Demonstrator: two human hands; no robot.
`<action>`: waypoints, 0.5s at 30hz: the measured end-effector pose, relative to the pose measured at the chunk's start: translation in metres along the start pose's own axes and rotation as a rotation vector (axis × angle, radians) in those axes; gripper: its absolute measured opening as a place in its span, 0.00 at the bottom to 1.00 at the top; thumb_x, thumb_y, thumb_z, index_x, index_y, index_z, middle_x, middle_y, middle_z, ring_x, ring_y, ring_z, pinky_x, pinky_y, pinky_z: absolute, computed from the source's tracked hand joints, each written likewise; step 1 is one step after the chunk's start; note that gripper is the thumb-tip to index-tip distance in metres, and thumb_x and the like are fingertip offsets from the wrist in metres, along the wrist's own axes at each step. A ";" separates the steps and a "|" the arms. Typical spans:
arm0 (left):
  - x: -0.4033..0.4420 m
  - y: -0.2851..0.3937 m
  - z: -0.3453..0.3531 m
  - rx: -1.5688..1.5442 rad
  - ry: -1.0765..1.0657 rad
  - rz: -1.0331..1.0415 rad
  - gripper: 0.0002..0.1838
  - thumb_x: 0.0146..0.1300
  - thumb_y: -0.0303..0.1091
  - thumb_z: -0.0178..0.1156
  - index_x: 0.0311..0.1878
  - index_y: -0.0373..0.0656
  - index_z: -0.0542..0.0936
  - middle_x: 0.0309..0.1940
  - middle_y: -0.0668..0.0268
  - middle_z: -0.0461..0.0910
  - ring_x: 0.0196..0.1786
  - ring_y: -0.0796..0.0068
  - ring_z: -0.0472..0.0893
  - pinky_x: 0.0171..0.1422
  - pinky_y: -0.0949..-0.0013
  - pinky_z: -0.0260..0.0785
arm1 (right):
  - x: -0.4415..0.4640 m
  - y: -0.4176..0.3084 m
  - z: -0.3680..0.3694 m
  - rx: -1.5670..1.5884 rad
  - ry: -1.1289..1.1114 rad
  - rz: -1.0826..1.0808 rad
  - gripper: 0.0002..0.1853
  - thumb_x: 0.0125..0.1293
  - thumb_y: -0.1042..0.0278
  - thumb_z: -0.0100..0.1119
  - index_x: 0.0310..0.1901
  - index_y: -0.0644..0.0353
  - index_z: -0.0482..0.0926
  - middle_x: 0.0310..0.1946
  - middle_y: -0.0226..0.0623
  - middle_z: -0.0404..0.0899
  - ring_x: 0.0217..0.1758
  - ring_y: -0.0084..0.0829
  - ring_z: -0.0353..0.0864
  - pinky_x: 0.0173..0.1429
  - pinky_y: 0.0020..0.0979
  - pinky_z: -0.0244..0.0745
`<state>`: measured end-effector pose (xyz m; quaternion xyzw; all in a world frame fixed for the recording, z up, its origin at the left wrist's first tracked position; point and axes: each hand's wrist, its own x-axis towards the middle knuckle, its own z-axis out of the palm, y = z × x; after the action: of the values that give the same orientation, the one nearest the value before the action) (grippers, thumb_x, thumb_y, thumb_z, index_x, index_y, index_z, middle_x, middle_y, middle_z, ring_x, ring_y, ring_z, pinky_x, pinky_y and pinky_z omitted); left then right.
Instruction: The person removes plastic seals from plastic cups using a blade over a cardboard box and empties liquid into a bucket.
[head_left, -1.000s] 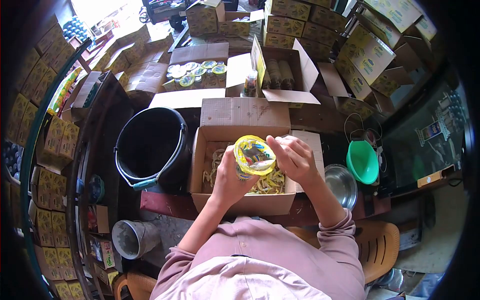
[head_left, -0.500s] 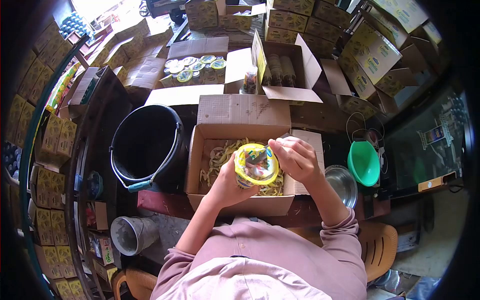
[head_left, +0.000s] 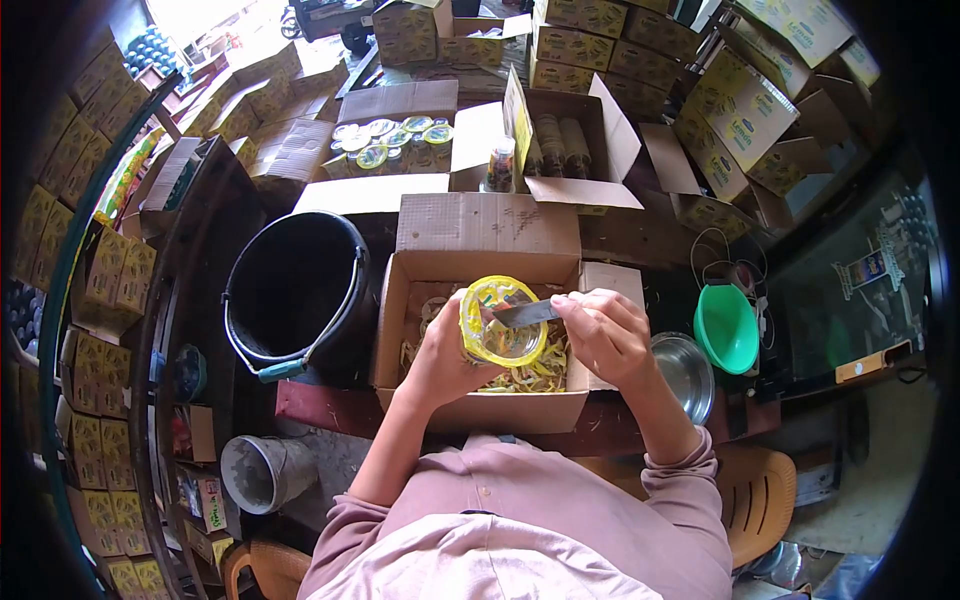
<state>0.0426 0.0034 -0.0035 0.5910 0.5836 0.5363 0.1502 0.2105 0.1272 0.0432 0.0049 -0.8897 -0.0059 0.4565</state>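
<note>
My left hand [head_left: 440, 350] is wrapped around a clear plastic cup [head_left: 505, 350] with a yellow printed rim, tilted so its top faces me. A knife [head_left: 527, 314] with a flat metal blade is gripped in my right hand [head_left: 608, 335]. The blade lies across the cup's top, its tip near the left part of the rim. Both hands are above an open cardboard box [head_left: 485, 412], where yellow shredded strips [head_left: 530, 380] lie on the bottom. My fingers hide part of the cup's side and the knife's handle.
A black bucket [head_left: 240, 290] stands left of the box, with a metal bowl [head_left: 690, 385] and a green basin [head_left: 726, 330] at right. Behind are a carton of lidded cups [head_left: 400, 150], a carton of stacked cups [head_left: 560, 140] and a filled cup [head_left: 499, 165].
The knife blade has swung from pointing down over the cup to lying nearly level across its top. My right hand has moved slightly right and down; the cup has shifted a little left.
</note>
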 end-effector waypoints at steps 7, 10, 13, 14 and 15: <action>-0.001 0.004 0.000 -0.037 -0.021 -0.036 0.36 0.38 0.31 0.71 0.52 0.36 0.66 0.45 0.54 0.72 0.49 0.55 0.74 0.54 0.63 0.66 | 0.002 0.002 0.002 -0.032 -0.004 -0.048 0.17 0.48 0.74 0.62 0.42 0.63 0.77 0.32 0.34 0.80 0.35 0.28 0.80 0.39 0.29 0.77; -0.001 0.007 0.000 -0.047 -0.064 -0.018 0.36 0.38 0.31 0.71 0.53 0.36 0.66 0.44 0.54 0.73 0.47 0.56 0.75 0.52 0.64 0.67 | 0.002 0.003 0.004 -0.028 0.004 -0.087 0.17 0.48 0.74 0.62 0.43 0.63 0.77 0.31 0.34 0.80 0.35 0.28 0.80 0.41 0.29 0.77; -0.002 0.009 0.003 -0.106 -0.127 -0.022 0.36 0.38 0.31 0.70 0.53 0.35 0.65 0.43 0.54 0.74 0.47 0.57 0.76 0.51 0.65 0.68 | 0.000 0.005 0.006 -0.025 0.010 -0.115 0.17 0.49 0.73 0.63 0.43 0.63 0.76 0.31 0.34 0.80 0.36 0.29 0.81 0.42 0.30 0.78; -0.002 0.009 0.004 -0.120 -0.153 -0.030 0.36 0.38 0.31 0.70 0.53 0.35 0.65 0.43 0.54 0.74 0.47 0.57 0.76 0.51 0.65 0.68 | 0.000 0.005 0.007 -0.026 0.015 -0.123 0.17 0.49 0.73 0.63 0.43 0.63 0.76 0.31 0.34 0.80 0.36 0.29 0.81 0.42 0.30 0.78; -0.003 0.008 0.004 -0.135 -0.178 -0.038 0.36 0.38 0.31 0.70 0.54 0.35 0.65 0.44 0.54 0.74 0.47 0.58 0.76 0.51 0.66 0.68 | 0.001 0.006 0.007 -0.018 0.028 -0.125 0.16 0.48 0.76 0.64 0.41 0.63 0.76 0.30 0.34 0.80 0.34 0.29 0.81 0.41 0.30 0.78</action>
<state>0.0509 0.0006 0.0005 0.6136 0.5417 0.5167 0.2513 0.2042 0.1328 0.0395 0.0562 -0.8810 -0.0424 0.4678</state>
